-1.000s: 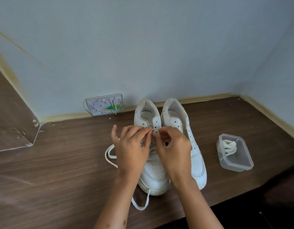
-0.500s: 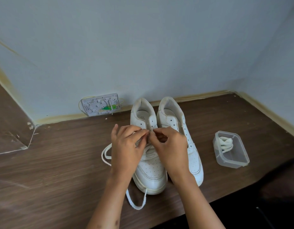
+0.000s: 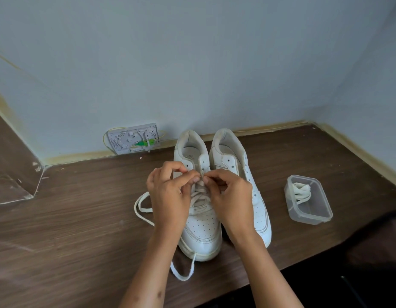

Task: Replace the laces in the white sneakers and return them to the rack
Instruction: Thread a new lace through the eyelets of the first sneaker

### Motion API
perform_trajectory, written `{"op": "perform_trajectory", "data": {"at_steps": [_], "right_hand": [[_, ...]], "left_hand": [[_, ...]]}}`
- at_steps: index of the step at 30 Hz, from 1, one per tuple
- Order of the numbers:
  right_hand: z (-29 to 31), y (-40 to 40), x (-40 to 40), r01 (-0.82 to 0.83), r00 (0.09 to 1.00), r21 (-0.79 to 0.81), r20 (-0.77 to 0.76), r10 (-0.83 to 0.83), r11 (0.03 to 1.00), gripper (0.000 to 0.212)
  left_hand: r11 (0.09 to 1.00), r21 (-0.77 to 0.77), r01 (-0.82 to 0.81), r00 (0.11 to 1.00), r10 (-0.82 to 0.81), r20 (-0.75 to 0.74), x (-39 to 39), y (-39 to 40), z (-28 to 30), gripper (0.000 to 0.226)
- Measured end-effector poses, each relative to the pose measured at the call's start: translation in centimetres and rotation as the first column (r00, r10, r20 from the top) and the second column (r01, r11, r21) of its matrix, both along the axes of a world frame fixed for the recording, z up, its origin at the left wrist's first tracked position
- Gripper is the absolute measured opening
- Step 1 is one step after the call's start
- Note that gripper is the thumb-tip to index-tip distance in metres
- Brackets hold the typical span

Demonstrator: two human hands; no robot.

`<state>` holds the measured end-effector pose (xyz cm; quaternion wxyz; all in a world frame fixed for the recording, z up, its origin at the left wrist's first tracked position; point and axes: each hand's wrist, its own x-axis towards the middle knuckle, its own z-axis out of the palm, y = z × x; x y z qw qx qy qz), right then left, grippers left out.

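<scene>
Two white sneakers stand side by side on the wooden surface, toes toward me. The left sneaker (image 3: 200, 232) has a white lace (image 3: 199, 197) crossed through its lower eyelets; loose loops of it trail out to the left and in front of the toe. The right sneaker (image 3: 258, 196) shows bare eyelets. My left hand (image 3: 170, 194) and my right hand (image 3: 230, 196) meet over the left sneaker's upper eyelets, fingertips of both pinching the lace end near the tongue.
A clear plastic box (image 3: 308, 200) holding a bundled white lace (image 3: 301, 192) sits to the right of the sneakers. A small wall plate with wires (image 3: 133, 138) leans at the back wall. The wooden surface (image 3: 81, 218) ends in a dark edge near me.
Both hands have stayed together at the upper eyelets of the left sneaker, fingers shifting slightly on the lace. The camera view drifted a little; the sneakers have not moved.
</scene>
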<state>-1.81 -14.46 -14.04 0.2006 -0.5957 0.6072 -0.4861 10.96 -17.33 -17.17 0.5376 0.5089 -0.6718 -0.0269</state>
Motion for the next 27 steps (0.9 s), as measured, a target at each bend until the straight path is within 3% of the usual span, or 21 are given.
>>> {"op": "perform_trajectory", "data": {"at_steps": [4,7,10,15,24,27], "right_hand": [[0.2,0.3,0.2,0.012,0.999,0.002,0.041,-0.013,1.000,0.013],[0.1,0.4,0.3,0.030,0.997,0.016,0.073,-0.031,0.999,0.019],[0.2,0.3,0.3,0.045,0.997,-0.002,0.057,-0.044,0.999,0.016],[0.4,0.4,-0.1,0.067,0.998,-0.053,-0.005,-0.067,0.996,0.014],[2.2,0.4,-6.2,0.486,0.869,-0.174,-0.003,-0.494,0.856,0.011],[1.6,0.2,-5.0,0.375,0.908,-0.217,-0.108,-0.404,0.901,0.019]], "left_hand": [[0.996,0.083,-0.020,0.998,0.024,-0.053,-0.4,0.1,-0.2,0.015],[0.979,0.175,0.103,0.976,-0.065,-0.209,-0.4,-0.5,-0.5,0.025],[0.972,0.167,0.167,0.953,-0.116,-0.278,0.1,-0.8,-0.9,0.042],[0.962,0.163,0.221,0.964,-0.190,-0.184,0.9,-0.5,-0.2,0.030],[0.905,0.278,0.322,0.944,-0.283,-0.170,5.2,-0.8,0.2,0.018],[0.899,0.284,0.333,0.941,-0.299,-0.156,5.4,-0.6,0.4,0.021]]}}
